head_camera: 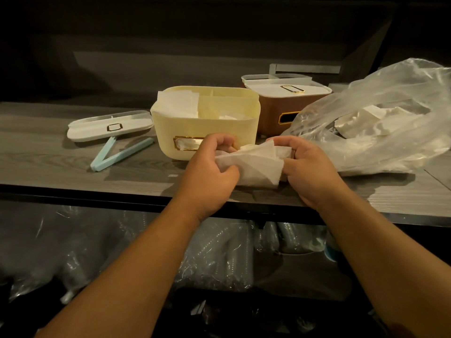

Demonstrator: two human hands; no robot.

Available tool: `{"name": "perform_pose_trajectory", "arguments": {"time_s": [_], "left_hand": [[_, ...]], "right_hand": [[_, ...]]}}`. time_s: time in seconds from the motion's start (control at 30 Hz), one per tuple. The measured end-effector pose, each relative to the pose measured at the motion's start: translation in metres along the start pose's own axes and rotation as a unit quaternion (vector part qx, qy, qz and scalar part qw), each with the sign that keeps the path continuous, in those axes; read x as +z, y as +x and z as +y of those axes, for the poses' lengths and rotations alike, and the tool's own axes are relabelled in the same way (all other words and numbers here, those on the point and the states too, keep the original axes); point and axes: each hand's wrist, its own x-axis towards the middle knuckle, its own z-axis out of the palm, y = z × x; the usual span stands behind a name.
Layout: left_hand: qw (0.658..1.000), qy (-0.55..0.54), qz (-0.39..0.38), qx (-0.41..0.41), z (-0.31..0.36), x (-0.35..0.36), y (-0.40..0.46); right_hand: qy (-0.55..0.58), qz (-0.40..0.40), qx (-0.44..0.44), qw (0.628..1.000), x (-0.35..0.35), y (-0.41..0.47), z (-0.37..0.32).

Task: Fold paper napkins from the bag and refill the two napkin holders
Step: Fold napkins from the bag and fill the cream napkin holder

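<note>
The paper napkin [251, 164] is held just above the bench [48, 152] in front of the cream napkin holder [205, 123]. Left hand [212, 172] and right hand [310, 169] each pinch one end with curled fingers. Risk: opposed pulling may tear the thin ply or skew the crease. The plastic bag [380, 123], touching the right hand, may snag; the brown napkin holder [280, 106] is lidded.

Likely café storeroom, bagged plastic cups [219, 252] under counter [61, 167]
</note>
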Motion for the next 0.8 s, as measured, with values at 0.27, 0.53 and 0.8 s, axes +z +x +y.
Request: {"name": "perform_pose_trajectory", "arguments": {"time_s": [0.27, 0.53, 0.8], "left_hand": [[0.999, 0.035, -0.012, 0.018, -0.002, 0.001, -0.001], [0.999, 0.036, -0.010, 0.014, -0.001, 0.000, -0.001], [0.999, 0.039, -0.025, 0.022, -0.001, 0.000, -0.002]], "right_hand": [[0.073, 0.024, 0.013, 0.997, 0.001, 0.001, -0.003], [0.153, 0.063, 0.013, 0.986, -0.002, 0.004, 0.001], [0.137, -0.023, -0.007, 0.990, 0.001, -0.008, -0.008]]}}
